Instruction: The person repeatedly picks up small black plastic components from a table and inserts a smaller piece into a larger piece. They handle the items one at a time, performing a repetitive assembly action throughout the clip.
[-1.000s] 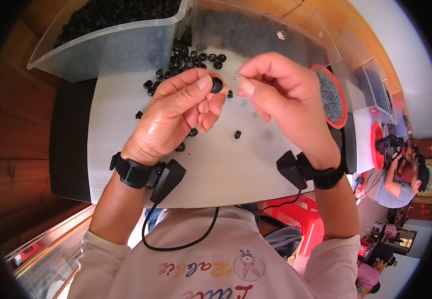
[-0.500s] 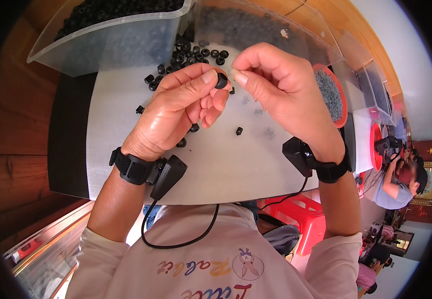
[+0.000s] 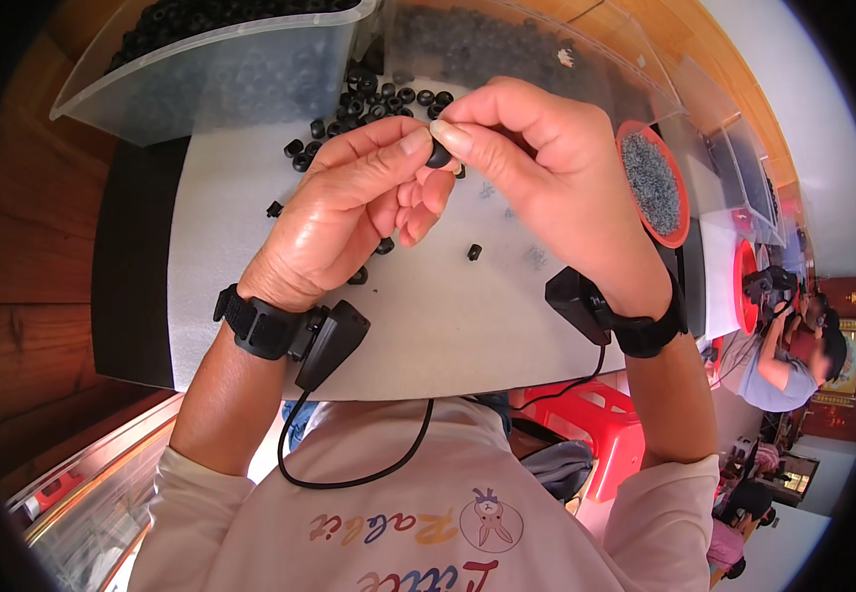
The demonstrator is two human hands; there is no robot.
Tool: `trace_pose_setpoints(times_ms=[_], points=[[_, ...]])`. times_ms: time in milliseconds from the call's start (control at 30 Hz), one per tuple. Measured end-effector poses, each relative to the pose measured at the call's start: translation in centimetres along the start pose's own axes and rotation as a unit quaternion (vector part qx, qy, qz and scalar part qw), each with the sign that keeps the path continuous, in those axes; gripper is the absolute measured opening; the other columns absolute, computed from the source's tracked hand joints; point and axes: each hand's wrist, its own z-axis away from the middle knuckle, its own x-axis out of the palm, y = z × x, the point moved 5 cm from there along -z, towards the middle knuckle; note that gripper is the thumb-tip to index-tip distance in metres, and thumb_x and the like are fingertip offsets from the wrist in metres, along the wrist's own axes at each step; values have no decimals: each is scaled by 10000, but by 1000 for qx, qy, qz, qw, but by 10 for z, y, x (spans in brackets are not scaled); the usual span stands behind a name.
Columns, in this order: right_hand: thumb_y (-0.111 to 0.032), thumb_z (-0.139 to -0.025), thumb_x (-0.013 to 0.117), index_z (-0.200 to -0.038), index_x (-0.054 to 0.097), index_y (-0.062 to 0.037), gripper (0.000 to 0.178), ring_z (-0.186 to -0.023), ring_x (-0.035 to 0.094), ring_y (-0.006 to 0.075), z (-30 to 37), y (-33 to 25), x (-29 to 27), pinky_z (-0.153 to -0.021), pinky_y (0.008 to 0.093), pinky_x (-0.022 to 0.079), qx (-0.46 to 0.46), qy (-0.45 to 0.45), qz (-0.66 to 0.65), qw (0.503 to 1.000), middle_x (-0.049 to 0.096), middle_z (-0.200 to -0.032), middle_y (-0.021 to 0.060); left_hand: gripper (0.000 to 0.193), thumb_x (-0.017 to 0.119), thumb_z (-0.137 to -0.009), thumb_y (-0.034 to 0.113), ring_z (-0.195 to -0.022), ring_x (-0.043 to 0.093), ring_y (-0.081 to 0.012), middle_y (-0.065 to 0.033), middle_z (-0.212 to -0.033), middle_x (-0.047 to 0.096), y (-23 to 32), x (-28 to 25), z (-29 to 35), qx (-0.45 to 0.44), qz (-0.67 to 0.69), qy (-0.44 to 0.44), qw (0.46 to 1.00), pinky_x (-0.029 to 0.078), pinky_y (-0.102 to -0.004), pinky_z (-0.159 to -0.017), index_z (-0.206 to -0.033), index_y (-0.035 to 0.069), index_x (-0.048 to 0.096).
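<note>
Presumably for steadiness, our left hand [image 3: 334,202] pinches the black ring [image 3: 439,156] above the surface [image 3: 418,326], while our right hand [image 3: 551,163] closes narrowly at its upper edge; whether around anything, we cannot tell.

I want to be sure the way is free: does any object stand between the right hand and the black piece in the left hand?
Nothing visible does: the right hand has its fingertips at the black piece, which the left hand pinches. Loose black pieces lie on the tabletop, not between.
</note>
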Motion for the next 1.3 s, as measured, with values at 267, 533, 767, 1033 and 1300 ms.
trace_pose_setpoints(times_ms=[267,533,767,1033,1300], points=[[-26,-1009,608,-1247,653,42,252,-753,573,143,13,-12,-3,-668,265,458,-120,3,85,989,603,-865,73,291,552,-1076,272,-666,552,-157,-57,-839,633,1,-1,2,10,30,4,999,408,-276,-558,-1210,26,630],[25,-926,693,-1229,658,26,305,-709,572,154,16,-15,2,-625,271,454,-145,7,104,984,590,-846,85,256,607,-1058,302,-627,560,-112,-24,-773,654,4,4,2,0,33,27,999,428,-263,-558,-991,62,665],[45,-904,713,-1133,665,11,237,-690,547,118,10,-14,8,-611,262,455,-185,25,111,976,588,-842,51,256,611,-1056,297,-624,565,-119,-32,-756,645,4,6,3,6,41,27,999,439,-261,-558,-1015,48,655],[-49,-967,670,-1067,659,1,113,-700,578,145,36,22,-18,-641,293,474,25,-47,89,995,619,-805,37,359,475,-1097,331,-659,504,-160,-63,-846,585,10,7,-1,49,-8,-13,999,361,-277,-560,-1217,18,602],[-82,-898,670,-964,567,32,167,-842,671,444,69,37,30,-733,506,545,52,-177,326,927,665,-925,218,343,504,-1089,336,-629,540,-115,-26,-793,646,15,9,-3,68,9,-18,997,413,-255,-562,-1018,32,645]])
